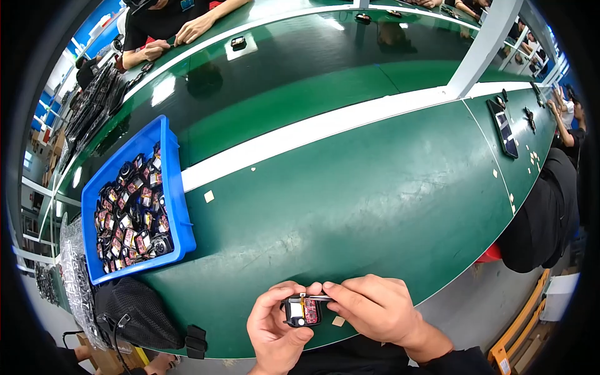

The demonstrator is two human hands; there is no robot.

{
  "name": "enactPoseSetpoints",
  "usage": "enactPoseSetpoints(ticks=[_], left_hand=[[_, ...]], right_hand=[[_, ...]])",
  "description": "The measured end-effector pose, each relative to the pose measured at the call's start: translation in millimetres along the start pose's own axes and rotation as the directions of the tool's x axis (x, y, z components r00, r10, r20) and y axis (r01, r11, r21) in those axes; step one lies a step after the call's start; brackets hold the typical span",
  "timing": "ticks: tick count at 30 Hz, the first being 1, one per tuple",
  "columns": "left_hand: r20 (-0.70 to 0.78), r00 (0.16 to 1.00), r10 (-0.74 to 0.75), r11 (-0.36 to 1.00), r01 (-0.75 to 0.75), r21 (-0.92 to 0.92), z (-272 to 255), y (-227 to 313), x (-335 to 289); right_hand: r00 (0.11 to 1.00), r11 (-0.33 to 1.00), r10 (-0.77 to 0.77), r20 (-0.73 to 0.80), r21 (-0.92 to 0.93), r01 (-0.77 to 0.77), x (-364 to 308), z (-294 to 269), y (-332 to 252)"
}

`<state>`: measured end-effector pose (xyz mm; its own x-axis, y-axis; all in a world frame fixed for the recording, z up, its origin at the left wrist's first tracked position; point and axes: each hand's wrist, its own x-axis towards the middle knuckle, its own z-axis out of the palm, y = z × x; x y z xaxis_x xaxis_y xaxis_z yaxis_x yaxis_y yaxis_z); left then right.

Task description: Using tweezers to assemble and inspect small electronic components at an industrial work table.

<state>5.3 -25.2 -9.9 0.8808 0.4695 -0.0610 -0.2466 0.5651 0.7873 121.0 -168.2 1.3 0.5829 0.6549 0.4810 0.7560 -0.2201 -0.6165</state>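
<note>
Black boxy casing (289, 314), red board (311, 311) inside, in left grip (275, 334).

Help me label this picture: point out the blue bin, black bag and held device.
Blue bin (177, 206): head view, right wall.
Black bag (145, 314): head view, mesh side.
Held device (310, 312): head view, pink board.

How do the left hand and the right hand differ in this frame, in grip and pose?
The left hand grips a small open device by its casing; the right hand pinches a slim tool at its upper edge.
The left hand spreads thumb and fingers around opposite sides; the right hand shows its back, with fingers pointing left.
Both are bare and work close together near the table's near edge.
</note>
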Motion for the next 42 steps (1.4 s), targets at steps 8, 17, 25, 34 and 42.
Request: enactPoseSetpoints(ticks=[8, 17, 25, 34, 42], left_hand=[[-0.019, 0.999, -0.05, 0.998, 0.051, 0.044, 8, 5, 0], [-0.016, 0.999, -0.052, 0.997, 0.053, 0.052, 9, 3, 1], [-0.015, 0.999, -0.05, 0.997, 0.051, 0.056, 7, 3, -1], [-0.02, 0.999, -0.047, 0.994, 0.049, 0.099, 9, 5, -2], [-0.027, 1.0, 0.013, 0.981, -0.008, 0.196, 12, 4, 0]], right_hand=[[0.996, 0.992, -0.085, -0.007, -0.091, 0.084, -3, 1, 2], [1.0, 0.998, -0.029, -0.006, -0.061, 0.028, -2, 0, -1], [1.0, 0.992, 0.02, 0.017, 0.124, -0.022, -1, -3, 4], [0.999, 0.995, 0.032, 0.018, 0.098, -0.034, 1, -4, 0], [0.999, 1.0, 0.014, 0.039, 0.028, -0.015, -1, -2, 0]])
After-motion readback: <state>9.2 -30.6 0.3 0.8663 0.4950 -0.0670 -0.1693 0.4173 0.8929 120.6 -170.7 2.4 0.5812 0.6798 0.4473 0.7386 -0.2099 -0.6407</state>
